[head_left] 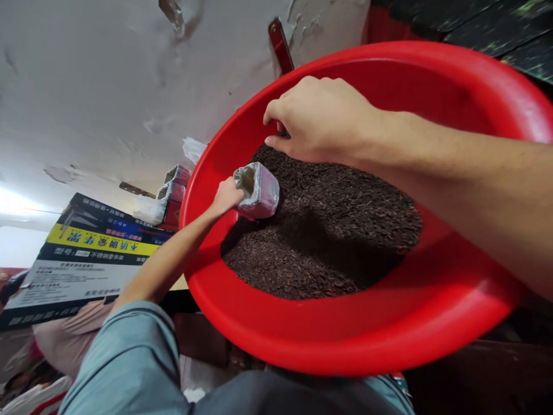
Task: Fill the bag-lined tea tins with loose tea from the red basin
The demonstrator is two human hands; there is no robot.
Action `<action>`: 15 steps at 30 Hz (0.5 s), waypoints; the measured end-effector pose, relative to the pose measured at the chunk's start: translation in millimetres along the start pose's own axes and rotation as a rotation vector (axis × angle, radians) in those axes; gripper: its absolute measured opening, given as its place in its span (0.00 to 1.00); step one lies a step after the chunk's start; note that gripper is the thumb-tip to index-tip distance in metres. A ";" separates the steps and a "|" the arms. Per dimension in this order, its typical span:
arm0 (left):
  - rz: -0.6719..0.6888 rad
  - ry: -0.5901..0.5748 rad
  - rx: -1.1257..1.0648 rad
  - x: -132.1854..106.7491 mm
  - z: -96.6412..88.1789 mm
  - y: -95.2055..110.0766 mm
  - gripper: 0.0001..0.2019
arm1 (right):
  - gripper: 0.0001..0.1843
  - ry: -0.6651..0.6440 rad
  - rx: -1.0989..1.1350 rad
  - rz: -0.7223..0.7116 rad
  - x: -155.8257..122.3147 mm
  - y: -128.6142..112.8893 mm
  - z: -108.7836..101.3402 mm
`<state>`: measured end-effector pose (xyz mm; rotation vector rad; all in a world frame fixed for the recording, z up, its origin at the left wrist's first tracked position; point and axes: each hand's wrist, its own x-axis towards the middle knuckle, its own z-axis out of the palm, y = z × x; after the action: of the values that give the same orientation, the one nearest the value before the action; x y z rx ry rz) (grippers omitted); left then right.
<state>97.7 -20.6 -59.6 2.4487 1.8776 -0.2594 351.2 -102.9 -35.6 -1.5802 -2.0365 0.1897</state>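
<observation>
A large red plastic basin holds a heap of dark loose tea leaves. My left hand grips a small silver foil pouch, its open mouth turned to the left, lying on the leaves near the basin's left wall. My right hand hovers above the pouch at the far side of the heap. Its fingers are curled in a pinch on some dark leaves.
Several more silver and red pouches stand just left of the basin. A flat printed cardboard box lies further left. A peeling white wall is behind, with a red bracket. My trouser legs are below the basin.
</observation>
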 end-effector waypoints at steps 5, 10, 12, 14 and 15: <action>0.045 0.027 -0.079 5.3 8.1 14.6 0.17 | 0.34 -0.006 -0.094 0.072 4.5 24.7 8.7; 0.018 -0.045 0.067 12.4 -9.8 -8.8 0.18 | 0.37 -0.278 -0.194 0.189 9.7 49.6 39.8; -0.035 -0.075 0.101 13.1 -14.1 -21.8 0.17 | 0.41 -0.414 -0.239 0.251 6.7 51.7 58.9; -0.082 -0.121 0.060 12.3 -16.3 -32.1 0.16 | 0.47 -0.509 -0.308 0.361 0.2 47.3 75.2; -0.094 -0.145 0.012 11.8 -17.2 -36.2 0.15 | 0.50 -0.533 -0.351 0.428 -3.5 42.6 80.3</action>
<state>67.7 2.5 -42.2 2.2831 1.9366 -0.4412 347.9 -76.1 -122.4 -2.3873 -2.1631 0.4760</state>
